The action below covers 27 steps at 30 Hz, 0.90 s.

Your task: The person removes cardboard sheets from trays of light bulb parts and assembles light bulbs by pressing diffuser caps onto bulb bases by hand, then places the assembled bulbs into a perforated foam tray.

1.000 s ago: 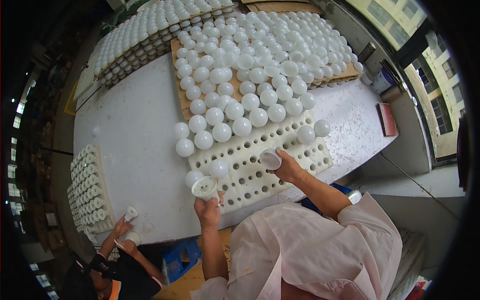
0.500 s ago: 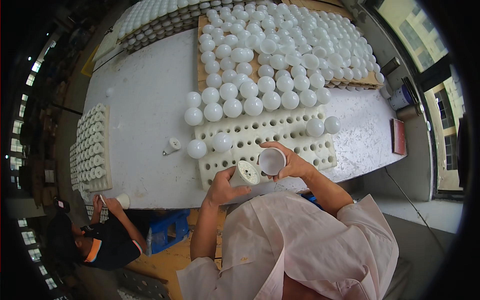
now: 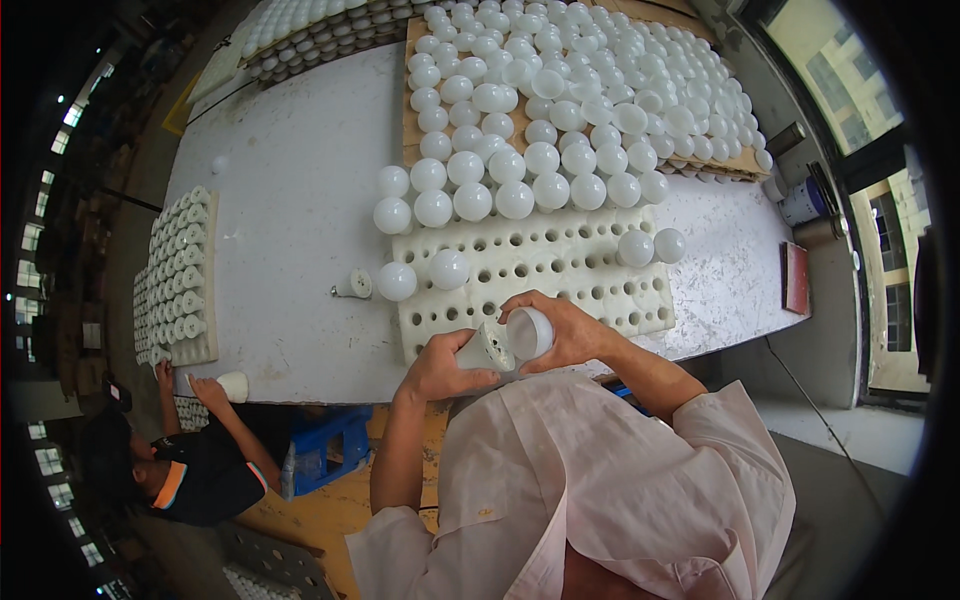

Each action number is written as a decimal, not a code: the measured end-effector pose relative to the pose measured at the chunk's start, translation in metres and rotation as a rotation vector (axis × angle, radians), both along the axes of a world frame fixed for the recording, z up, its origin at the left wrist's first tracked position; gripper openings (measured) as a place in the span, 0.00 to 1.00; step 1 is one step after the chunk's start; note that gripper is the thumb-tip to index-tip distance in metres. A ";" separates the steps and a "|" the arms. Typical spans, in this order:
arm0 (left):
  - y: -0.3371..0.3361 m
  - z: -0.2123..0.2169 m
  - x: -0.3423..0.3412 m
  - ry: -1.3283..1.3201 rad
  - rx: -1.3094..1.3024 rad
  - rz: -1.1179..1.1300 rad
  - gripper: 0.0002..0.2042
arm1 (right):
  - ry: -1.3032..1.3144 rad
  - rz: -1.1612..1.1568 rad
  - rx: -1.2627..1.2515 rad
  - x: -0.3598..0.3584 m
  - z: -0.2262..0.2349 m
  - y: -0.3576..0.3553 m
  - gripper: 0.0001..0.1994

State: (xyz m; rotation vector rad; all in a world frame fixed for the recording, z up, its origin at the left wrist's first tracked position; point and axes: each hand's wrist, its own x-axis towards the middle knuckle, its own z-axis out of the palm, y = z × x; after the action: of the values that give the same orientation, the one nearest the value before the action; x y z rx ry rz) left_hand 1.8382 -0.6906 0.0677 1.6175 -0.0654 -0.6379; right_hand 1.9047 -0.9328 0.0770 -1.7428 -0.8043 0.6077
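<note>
My left hand (image 3: 440, 368) is wrapped round a white LED bulb base (image 3: 490, 349), its open end with the round board turned to the right. In my right hand (image 3: 568, 330) is a white dome bulb cover (image 3: 531, 333), its hollow mouth facing the base. The two rims are very close; whether they touch I cannot tell. Both hands are over the near edge of a white foam tray (image 3: 500, 255) with rows of holes. Several finished-looking round white bulbs (image 3: 514, 200) stand along its far side. A loose bulb base (image 3: 356, 284) lies left of the tray.
Many white bulb covers (image 3: 560, 116) crowd a cardboard sheet at the back. On the left stands a tray of bulb bases (image 3: 180, 285), with a co-worker (image 3: 195, 470) seated beside it. A red box (image 3: 795, 278) lies near the table's right edge, below a window.
My right hand has turned the bulb cover toward the base and brought it closer. The left hand has tilted the base to face it. The co-worker's one hand has moved to the tray.
</note>
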 end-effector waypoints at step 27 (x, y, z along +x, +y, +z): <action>-0.007 0.010 -0.006 -0.194 0.179 -0.041 0.25 | -0.393 0.048 0.281 -0.027 -0.009 0.035 0.28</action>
State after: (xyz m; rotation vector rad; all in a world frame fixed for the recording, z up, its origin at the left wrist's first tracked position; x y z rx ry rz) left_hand 1.8320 -0.6972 0.0777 1.8525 -0.1887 -0.5287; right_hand 1.8774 -0.8973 0.0675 -1.6040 -1.1477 0.1683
